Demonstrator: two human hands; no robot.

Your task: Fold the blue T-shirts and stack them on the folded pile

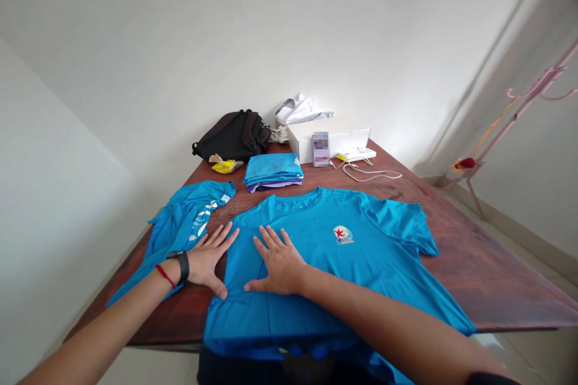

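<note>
A blue T-shirt [361, 289] with a red star logo lies spread on the table, its collar toward the wall and its lower edge hanging over the near side. On its left part, my right hand [280, 264] rests flat with the fingers spread. My left hand [205, 261], wearing a black wristband and a red string, is spread at the shirt's left edge, fingertips on or close to the fabric. That left side looks folded inward; the left sleeve is not visible. Another blue shirt [176, 222] with white print lies loosely to the left, partly behind my left hand.
On the reddish-brown wooden table [487, 277] stands a stack of folded shirts [273, 169]. Behind it are a black backpack [230, 135], a yellow packet [226, 165], a white box [334, 132] and a white cable [370, 174]. A pink rack [519, 114] stands at right.
</note>
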